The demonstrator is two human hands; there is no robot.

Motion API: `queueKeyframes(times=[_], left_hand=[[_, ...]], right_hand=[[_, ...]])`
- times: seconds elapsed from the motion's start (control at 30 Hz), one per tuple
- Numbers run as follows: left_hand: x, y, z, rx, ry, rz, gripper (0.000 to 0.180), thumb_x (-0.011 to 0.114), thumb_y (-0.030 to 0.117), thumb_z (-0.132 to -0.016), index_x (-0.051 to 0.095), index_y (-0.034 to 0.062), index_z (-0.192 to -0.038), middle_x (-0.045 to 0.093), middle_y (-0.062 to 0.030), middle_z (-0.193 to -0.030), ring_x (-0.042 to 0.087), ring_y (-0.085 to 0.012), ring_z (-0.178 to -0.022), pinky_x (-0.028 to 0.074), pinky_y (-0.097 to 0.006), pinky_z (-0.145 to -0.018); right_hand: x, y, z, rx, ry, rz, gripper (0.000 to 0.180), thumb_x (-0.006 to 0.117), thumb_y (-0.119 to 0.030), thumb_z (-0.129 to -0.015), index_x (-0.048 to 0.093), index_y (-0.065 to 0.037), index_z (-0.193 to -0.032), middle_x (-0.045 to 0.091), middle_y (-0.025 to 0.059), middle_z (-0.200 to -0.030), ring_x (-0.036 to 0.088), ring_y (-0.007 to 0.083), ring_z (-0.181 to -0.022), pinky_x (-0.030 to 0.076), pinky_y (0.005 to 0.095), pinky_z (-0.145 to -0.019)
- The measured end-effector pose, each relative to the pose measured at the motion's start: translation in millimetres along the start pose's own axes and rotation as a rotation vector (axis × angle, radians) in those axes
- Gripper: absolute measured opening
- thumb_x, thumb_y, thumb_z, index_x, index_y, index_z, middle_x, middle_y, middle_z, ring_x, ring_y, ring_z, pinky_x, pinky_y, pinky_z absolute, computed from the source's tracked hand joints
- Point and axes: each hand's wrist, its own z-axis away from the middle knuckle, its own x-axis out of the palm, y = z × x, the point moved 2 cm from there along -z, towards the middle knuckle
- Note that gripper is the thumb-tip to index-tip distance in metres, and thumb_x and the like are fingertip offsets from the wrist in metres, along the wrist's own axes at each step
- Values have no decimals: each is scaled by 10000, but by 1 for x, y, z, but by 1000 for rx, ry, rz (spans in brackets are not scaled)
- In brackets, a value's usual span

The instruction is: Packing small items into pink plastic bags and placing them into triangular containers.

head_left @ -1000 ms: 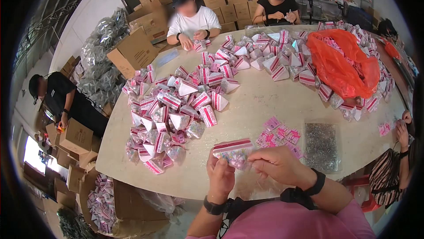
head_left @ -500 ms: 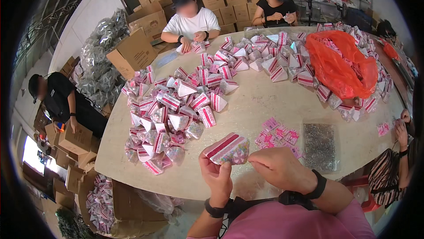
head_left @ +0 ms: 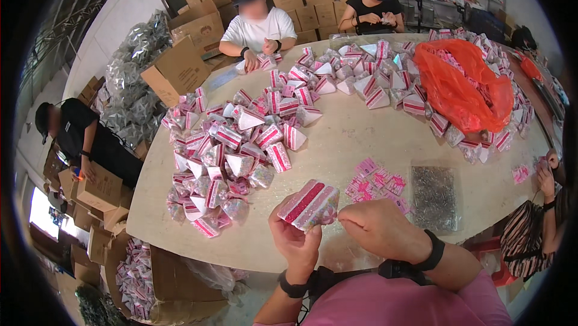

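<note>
A pink-and-white layered cake-slice toy in a clear wrapper (head_left: 310,205) is held above the table's near edge. My left hand (head_left: 298,246) grips it from below and the left side, thumb in front. At its right end, my right hand (head_left: 385,229) is closed with curled fingers at the wrapper's corner; what the fingertips pinch is hidden. Beyond my right hand lies a loose pile of small pink printed cards (head_left: 376,183). To the right of them is a clear flat bag of small dark metal pieces (head_left: 435,196).
Many wrapped cake slices (head_left: 241,145) are heaped on the table (head_left: 355,136) at the left and far side. A red plastic bag (head_left: 463,85) lies at the right. Three people work around the table's edges and another by cartons (head_left: 99,187). An open carton (head_left: 180,284) of slices stands lower left.
The cake slice has tilted slightly in my left hand, showing more of its striped side. My right hand stays closed at its corner, almost unmoved.
</note>
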Motion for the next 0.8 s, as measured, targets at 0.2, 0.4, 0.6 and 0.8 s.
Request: queueKeyframes(times=[0.2,0.4,0.6,0.8], left_hand=[[2,2,-1,104,-45,-126,653,701,80,-754,303,-13,-1264,411,-196,-1271,455,-254,-1173,381,-390,-997],[3,3,-2,119,-41,-191,636,692,104,-743,329,-10,-1253,440,-169,-1242,475,-240,-1147,393,-380,-984],[3,1,0,105,-47,-177,637,695,58,-732,329,-12,-1249,430,-181,-1247,465,-248,-1155,382,-382,-995],[2,-3,-2,177,-73,-286,663,703,6,-696,335,-17,-1247,422,-194,-1248,477,-261,-1134,386,-382,-982]], right_hand=[[-2,1,-1,54,-17,60,116,526,-114,-808,610,-35,-820,583,165,-699,583,357,-647,444,410,-543],[0,6,-1,73,6,7,114,523,-117,-807,611,-44,-809,581,167,-696,578,359,-639,437,416,-538],[4,5,0,51,50,81,103,525,-114,-796,577,-41,-747,559,166,-661,567,361,-622,426,427,-529],[11,6,1,73,58,134,116,510,-113,-811,553,-32,-738,553,166,-653,563,368,-614,423,439,-531]])
